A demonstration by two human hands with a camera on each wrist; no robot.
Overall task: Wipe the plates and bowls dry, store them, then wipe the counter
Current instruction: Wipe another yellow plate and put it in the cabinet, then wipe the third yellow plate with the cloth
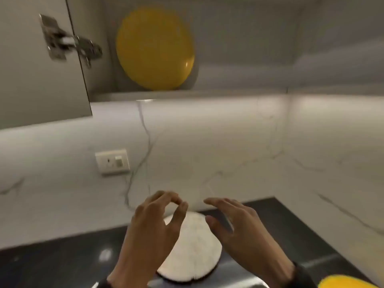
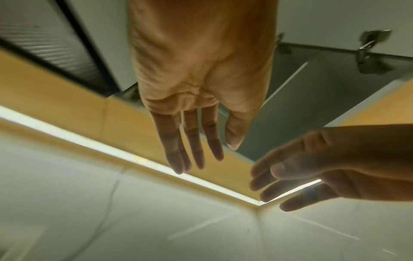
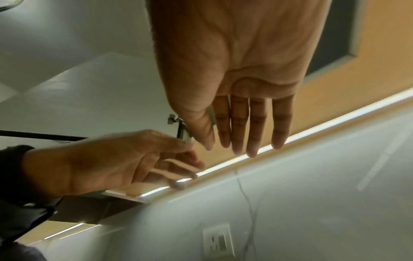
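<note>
A yellow plate (image 1: pixel 154 48) stands on edge, leaning inside the open upper cabinet (image 1: pixel 228 93). On the dark counter (image 1: pixel 62 262) below lies a white round item (image 1: pixel 193 246) with a dark rim; whether it is a cloth or a dish I cannot tell. My left hand (image 1: pixel 176 204) hovers above its left side, fingers loosely curved and holding nothing. My right hand (image 1: pixel 228 215) hovers above its right side, fingers spread and empty. Both wrist views show relaxed, empty hands: the left hand (image 2: pixel 196 150) and the right hand (image 3: pixel 245 137). A yellow dish edge (image 1: pixel 345 282) shows at the bottom right.
The cabinet door (image 1: pixel 37 80) hangs open at the upper left, with its metal hinge (image 1: pixel 68 42) showing. A wall socket (image 1: pixel 112 161) sits on the white marble backsplash (image 1: pixel 228 152), which turns a corner at the right. A light strip (image 2: pixel 111 150) runs under the cabinet.
</note>
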